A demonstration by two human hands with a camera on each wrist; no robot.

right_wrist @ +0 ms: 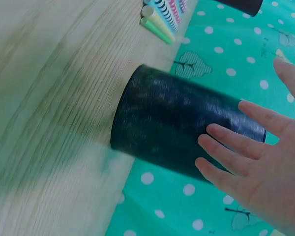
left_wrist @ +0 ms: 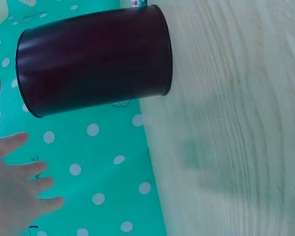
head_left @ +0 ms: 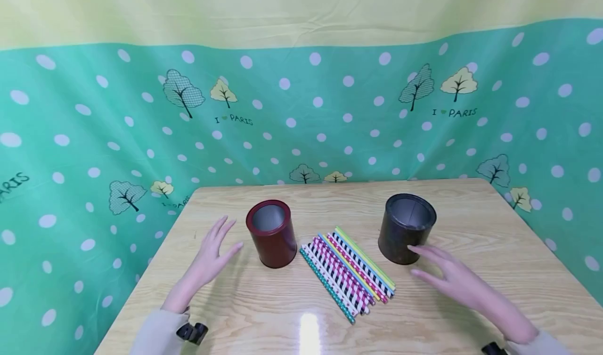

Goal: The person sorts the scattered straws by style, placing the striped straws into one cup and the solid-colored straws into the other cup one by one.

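L hand (head_left: pixel 209 259): fingers spread apart; red can (head_left: pixel 277 247) near, approx. 2–3 o'clock. R hand (head_left: pixel 447 277): fingers apart; blk can (head_left: pixel 401 238) at 10–11 o'clock, contact unclear. Straws (head_left: pixel 347 268) on desk (head_left: pixel 254 308), R hand's 9 o'clock.

The counter (head_left: pixel 330 203) has a pale wood-grain top; a dark red can (head_left: pixel 277 245) stands upright on its left part; a black can (head_left: pixel 400 240) stands upright further right; between them patterned straws (head_left: pixel 346 274) lie slantwise, side by side; a bright glare (head_left: pixel 309 334) shows nearer the front.
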